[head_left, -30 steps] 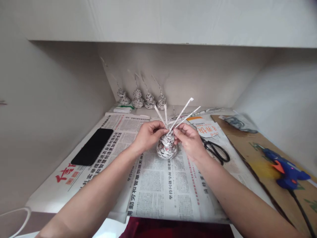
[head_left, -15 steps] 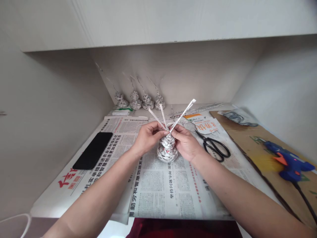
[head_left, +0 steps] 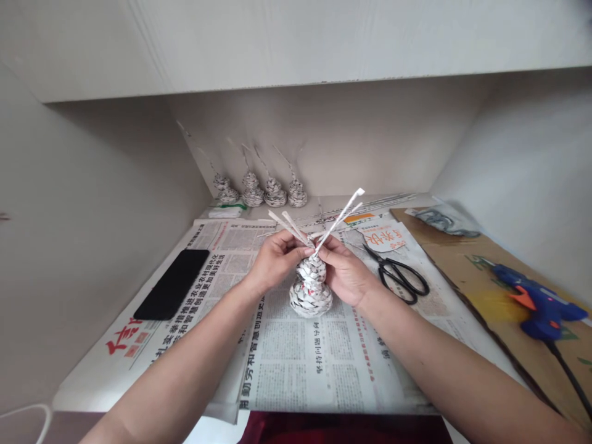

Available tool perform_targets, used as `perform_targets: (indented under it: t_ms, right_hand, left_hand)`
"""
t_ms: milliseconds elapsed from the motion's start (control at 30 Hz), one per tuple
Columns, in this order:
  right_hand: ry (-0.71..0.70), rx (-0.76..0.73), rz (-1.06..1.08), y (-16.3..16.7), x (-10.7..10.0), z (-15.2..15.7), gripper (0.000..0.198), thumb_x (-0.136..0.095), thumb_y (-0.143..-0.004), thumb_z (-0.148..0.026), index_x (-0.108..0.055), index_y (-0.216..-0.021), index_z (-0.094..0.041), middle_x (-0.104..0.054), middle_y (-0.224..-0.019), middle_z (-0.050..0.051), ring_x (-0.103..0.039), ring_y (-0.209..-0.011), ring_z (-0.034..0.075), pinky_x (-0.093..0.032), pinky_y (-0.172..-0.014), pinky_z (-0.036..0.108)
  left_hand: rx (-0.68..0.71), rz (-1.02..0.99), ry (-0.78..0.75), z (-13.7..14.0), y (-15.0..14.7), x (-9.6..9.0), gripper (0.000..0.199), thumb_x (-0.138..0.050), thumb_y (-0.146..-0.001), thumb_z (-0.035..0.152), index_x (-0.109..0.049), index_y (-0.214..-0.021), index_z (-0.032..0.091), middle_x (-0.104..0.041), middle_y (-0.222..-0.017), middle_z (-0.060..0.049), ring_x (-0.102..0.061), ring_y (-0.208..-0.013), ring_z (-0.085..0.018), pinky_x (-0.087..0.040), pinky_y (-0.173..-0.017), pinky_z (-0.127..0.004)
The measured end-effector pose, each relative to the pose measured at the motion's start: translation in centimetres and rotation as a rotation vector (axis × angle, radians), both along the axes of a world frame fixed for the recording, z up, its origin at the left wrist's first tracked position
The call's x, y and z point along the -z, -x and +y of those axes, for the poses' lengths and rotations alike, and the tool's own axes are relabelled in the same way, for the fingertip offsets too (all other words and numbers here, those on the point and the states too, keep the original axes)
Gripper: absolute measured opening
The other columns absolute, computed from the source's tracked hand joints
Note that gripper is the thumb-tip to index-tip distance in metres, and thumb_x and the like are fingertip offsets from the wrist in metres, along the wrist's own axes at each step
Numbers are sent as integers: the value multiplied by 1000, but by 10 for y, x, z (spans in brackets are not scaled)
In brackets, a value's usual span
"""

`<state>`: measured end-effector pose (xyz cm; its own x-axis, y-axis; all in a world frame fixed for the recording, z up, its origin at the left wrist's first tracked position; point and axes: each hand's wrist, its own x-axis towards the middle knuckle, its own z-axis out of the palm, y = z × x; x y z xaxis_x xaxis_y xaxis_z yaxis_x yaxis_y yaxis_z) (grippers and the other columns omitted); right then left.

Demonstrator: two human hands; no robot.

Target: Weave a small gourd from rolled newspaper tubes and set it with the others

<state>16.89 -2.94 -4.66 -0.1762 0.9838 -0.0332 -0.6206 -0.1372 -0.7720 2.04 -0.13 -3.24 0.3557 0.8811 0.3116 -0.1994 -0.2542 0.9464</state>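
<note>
A small gourd woven from rolled newspaper strips (head_left: 311,299) is held between both hands above the newspaper-covered desk. Several loose paper strips (head_left: 340,217) fan out upward from its narrow top. My left hand (head_left: 281,259) is closed, its thumb and fingers pinching the gourd's neck and strips from the left. On the other side, my right hand (head_left: 343,266) is closed around the upper part, thumb near the strip bases. Some of its fingertips are hidden behind the gourd.
Black scissors (head_left: 398,274) lie to the right. A blue glue gun (head_left: 539,302) rests on cardboard (head_left: 444,262). At left is a black phone (head_left: 172,285). Several finished-looking woven gourds (head_left: 275,192) stand at the back, near long paper sticks (head_left: 383,201). A shelf (head_left: 296,43) overhangs the desk.
The gourd's base has tipped slightly toward me and lower. Two strips on the left now lean further left, close together, and another strip shows at the right.
</note>
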Motion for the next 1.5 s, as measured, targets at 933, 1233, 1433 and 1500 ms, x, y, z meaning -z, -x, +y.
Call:
perform_targets:
  t_ms: [933, 1233, 1433, 1500]
  right_hand:
    - [-360, 389, -741, -3, -2, -6, 24, -74, -73, -43, -69, -72, -20, -67, -71, 3, -57, -65, 17, -46, -60, 29]
    - [-334, 247, -637, -10, -5, 0, 20, -79, -67, -36, -67, -69, -20, -67, -69, 0, -58, -63, 15, -46, -61, 28]
    - [-318, 172, -627, -10, -8, 0, 22, -78, -67, -37, -66, -68, -19, -62, -65, -1, -54, -61, 13, -43, -59, 27]
    - [-319, 172, -643, -9, -8, -1, 23, -76, -69, -38, -65, -68, -19, -61, -64, -2, -52, -60, 13, -42, -58, 26]
  left_hand:
    - [-102, 24, 137, 5, 4, 3, 25, -82, -61, 26, -64, -74, 13, -66, -66, 0, -60, -59, -10, -48, -59, -22]
    - [52, -40, 355, 8, 6, 2, 29, -87, -56, 28, -72, -75, 12, -67, -69, 0, -54, -58, -7, -43, -56, -20]
    - [191, -111, 409, 6, 7, 1, 31, -85, -61, 25, -74, -88, 14, -67, -76, -2, -53, -59, -6, -37, -49, -16]
    - [169, -138, 399, 5, 6, 0, 32, -85, -60, 23, -72, -87, 15, -65, -74, -1, -53, -58, -6, -36, -47, -16]
